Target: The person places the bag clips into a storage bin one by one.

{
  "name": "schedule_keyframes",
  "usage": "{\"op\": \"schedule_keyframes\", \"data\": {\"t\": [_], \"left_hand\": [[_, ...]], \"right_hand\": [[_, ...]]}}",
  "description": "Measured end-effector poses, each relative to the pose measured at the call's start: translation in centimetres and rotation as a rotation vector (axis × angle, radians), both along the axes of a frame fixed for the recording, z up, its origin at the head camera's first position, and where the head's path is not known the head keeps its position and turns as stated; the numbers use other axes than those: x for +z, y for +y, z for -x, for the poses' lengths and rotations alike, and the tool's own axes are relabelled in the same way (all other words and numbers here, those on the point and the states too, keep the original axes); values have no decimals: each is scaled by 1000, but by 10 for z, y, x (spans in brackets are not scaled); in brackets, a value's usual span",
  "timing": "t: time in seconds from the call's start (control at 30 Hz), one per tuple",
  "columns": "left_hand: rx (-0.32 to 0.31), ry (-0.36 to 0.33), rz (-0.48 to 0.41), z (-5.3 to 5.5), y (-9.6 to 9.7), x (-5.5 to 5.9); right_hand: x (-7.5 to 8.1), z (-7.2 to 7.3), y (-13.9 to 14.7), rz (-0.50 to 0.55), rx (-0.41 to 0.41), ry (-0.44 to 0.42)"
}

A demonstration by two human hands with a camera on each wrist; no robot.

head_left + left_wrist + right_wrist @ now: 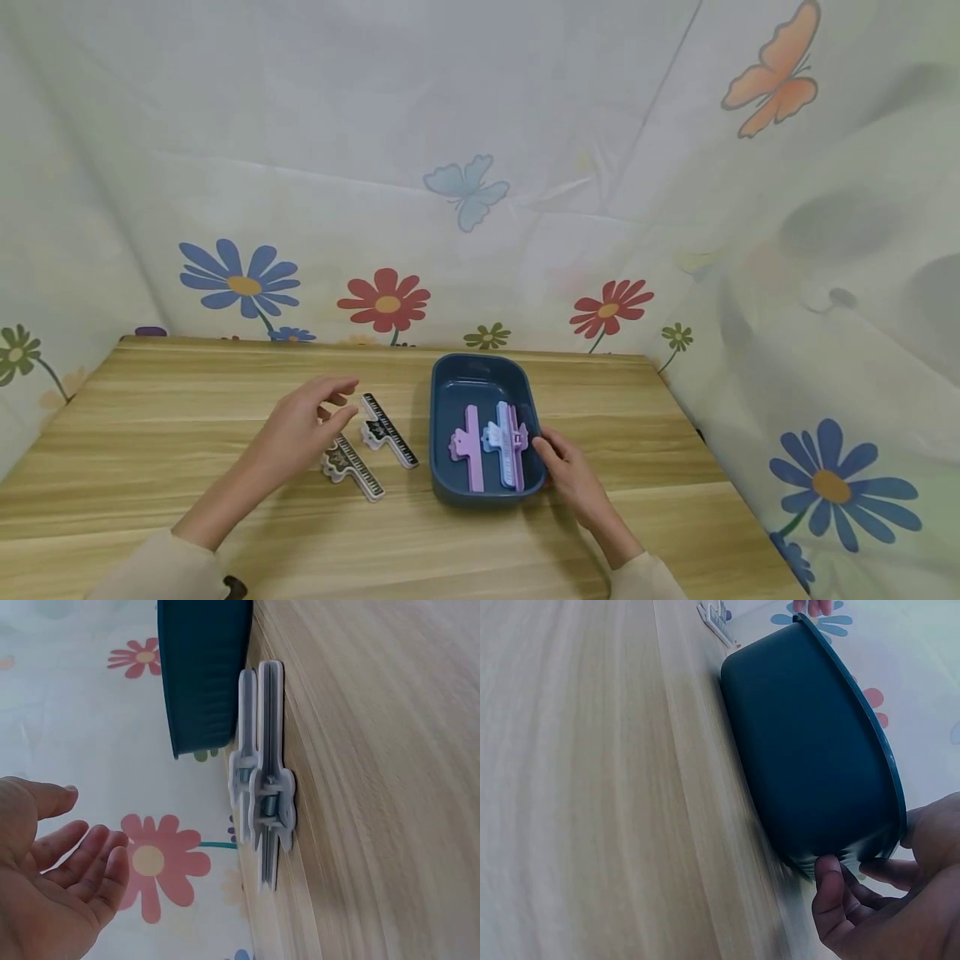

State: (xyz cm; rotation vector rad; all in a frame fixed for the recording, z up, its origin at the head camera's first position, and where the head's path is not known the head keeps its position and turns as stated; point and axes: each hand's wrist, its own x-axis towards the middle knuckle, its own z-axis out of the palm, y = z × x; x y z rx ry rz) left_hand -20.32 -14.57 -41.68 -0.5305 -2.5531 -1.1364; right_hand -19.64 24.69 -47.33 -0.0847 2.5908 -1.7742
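Note:
A dark blue plastic basin (487, 500) stands on the table, with a purple clip (472, 446), a light blue clip (503, 446) and another purple clip (519, 467) inside. My right hand (573, 479) holds its right side. In the right wrist view, curled fingers (829, 900) lie against the outer wall, the thumb at the rim. Left of the basin lie two white clips with black piano-key patterns, a nearer clip (362, 473) and a farther clip (393, 435). Above them hovers my left hand (303, 421), fingers loosely bent and holding nothing.
The wood-grain table (187, 400) ends at the back against a pale curtain (337, 208) printed with flowers and butterflies. The same cloth rises along both sides. A dark band (235, 587) shows at the left sleeve.

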Motion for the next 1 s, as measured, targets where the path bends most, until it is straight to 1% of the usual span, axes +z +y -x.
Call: {"op": "schedule_keyframes", "data": {"t": [0.13,0.27,0.4,0.53,0.63,0.87,1.0], "left_hand": [[17,2,10,-3,-7,-2],[24,-1,10,-7,-12,-5],[31,-14,10,-11,-17,-9],[43,-41,22,-14,-21,-16],[45,-75,27,-15,-23,-22],[28,-145,26,-18,-24,-36],[20,-142,25,-19,-23,-41]], "right_hand": [[2,-2,0,-4,5,10],[2,-3,0,-36,14,25],[3,-2,0,-39,14,17],[4,-2,-1,-34,14,7],[4,-2,0,-37,16,4],[3,-1,0,-35,13,-1],[2,-1,0,-24,-2,-9]]}}
